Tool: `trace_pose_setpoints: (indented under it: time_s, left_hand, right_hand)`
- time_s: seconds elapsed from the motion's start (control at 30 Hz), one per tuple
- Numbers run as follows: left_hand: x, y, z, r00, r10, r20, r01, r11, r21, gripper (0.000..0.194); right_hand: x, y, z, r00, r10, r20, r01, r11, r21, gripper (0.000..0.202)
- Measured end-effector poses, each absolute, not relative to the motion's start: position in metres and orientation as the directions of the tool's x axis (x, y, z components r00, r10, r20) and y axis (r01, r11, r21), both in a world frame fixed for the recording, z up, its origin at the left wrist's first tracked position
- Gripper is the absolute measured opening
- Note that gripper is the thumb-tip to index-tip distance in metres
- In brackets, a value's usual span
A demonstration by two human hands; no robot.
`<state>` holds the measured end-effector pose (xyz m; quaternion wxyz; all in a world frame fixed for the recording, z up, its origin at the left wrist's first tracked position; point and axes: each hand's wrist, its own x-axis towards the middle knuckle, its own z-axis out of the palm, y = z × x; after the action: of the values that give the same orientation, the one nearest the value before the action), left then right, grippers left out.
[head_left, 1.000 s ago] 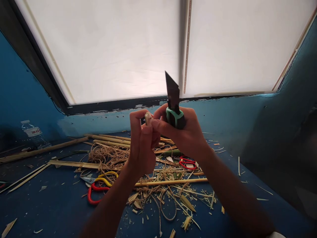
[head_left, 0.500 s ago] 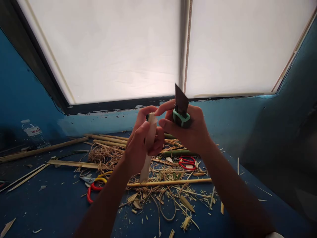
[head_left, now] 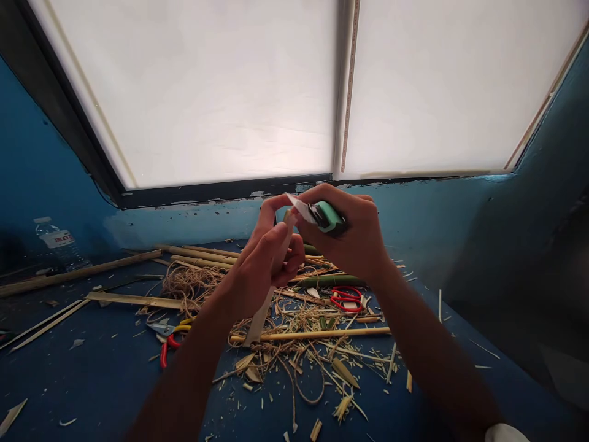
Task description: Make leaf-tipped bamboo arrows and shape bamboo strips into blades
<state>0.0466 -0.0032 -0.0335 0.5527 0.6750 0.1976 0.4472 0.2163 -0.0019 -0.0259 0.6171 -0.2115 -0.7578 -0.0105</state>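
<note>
My left hand (head_left: pixel 262 264) is closed around a pale, flat bamboo strip (head_left: pixel 260 316), whose top end pokes out between thumb and forefinger. The strip's lower part slants down toward the table. In my right hand (head_left: pixel 356 236) is a green utility knife (head_left: pixel 329 216), gripped in the closed fingers. Its blade points left, across the top end of the strip and close to my left forefinger. Whether the edge touches the strip I cannot tell. Below both hands lie bamboo shavings (head_left: pixel 308 322) and a thin bamboo stick (head_left: pixel 322 334).
Pliers with red and yellow handles (head_left: pixel 168 334) lie left of centre, red-handled scissors (head_left: pixel 347 299) at right. A bundle of twine (head_left: pixel 191 282) and bamboo poles (head_left: pixel 202 252) lie behind. A water bottle (head_left: pixel 57 242) stands at the back left by the wall.
The knife blade has swung from pointing up to pointing left, over the strip's top end. My right hand has turned and come nearer my left hand, which still holds the strip.
</note>
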Motion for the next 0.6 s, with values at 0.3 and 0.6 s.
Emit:
trace_pose_setpoints:
  time_s: [0.3, 0.6]
  left_hand:
    - [0.045, 0.002, -0.033, 0.573, 0.75, 0.33, -0.233, -0.237, 0.943, 0.027]
    - [0.048, -0.003, -0.028, 0.462, 0.787, 0.409, -0.263, -0.318, 0.911, 0.032]
  right_hand:
    - [0.218, 0.009, -0.029, -0.184, 0.211, 0.96, 0.359, 0.924, -0.134, 0.016]
    - [0.217, 0.011, -0.03, -0.183, 0.304, 0.935, 0.415, 0.886, -0.207, 0.022]
